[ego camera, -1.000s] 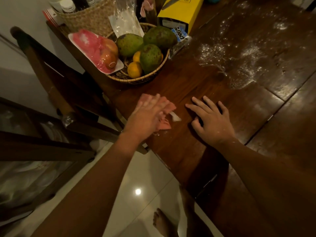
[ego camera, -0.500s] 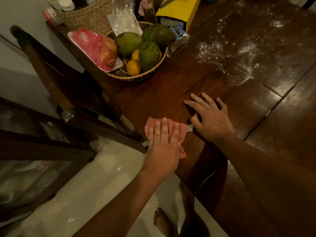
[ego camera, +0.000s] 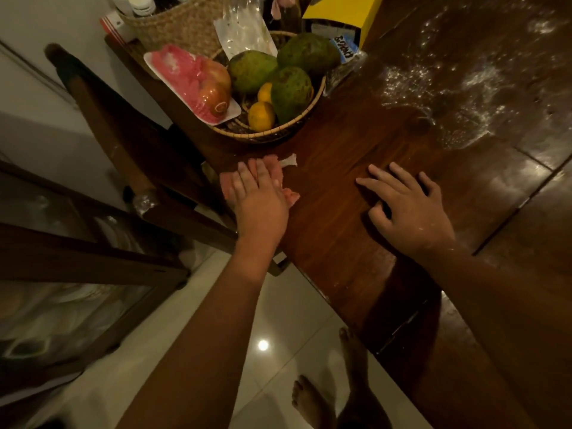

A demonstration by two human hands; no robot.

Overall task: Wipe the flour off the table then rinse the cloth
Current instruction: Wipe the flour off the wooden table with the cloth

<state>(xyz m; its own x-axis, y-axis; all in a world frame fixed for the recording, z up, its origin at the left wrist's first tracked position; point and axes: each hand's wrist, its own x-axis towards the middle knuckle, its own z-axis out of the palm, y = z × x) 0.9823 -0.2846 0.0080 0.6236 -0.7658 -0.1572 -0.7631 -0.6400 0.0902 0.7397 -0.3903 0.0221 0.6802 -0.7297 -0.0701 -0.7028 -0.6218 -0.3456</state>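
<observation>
A dim room with a pale glossy tiled floor (ego camera: 161, 351) lies under a long dark wooden table (ego camera: 356, 193) that runs from the near right corner to the far end. Dark wooden chairs (ego camera: 102, 125) stand at the left, pushed up beside the table's edge. White flour (ego camera: 458, 97) is scattered over the far right boards, well apart from both hands, so by my reading most of the wiping is yet to be done.

At the far left of the table sits a round woven fruit basket (ego camera: 266, 134) holding three big green fruits (ego camera: 291, 91) and two small yellow-orange ones (ego camera: 261, 116). One white tray (ego camera: 192, 78) of pink-wrapped produce leans on its rim; one taller wicker basket (ego camera: 176, 23) and one yellow box (ego camera: 343, 10) stand beyond.

The left hand (ego camera: 257, 196) lies flat, fingers straight and together, pressing on one pink cloth (ego camera: 280, 173) at the table's left edge, just near of the fruit basket. The right hand (ego camera: 408, 205) rests on bare wood with fingers spread, holding nothing, as a brace.

The cloth looks thin, soft and light, with a white tag at its far corner. It will likely bunch and slide under a palm, so flat pressure over its middle suits wiping; for rinsing, gather it whole in a fist. Two bare feet show below.
</observation>
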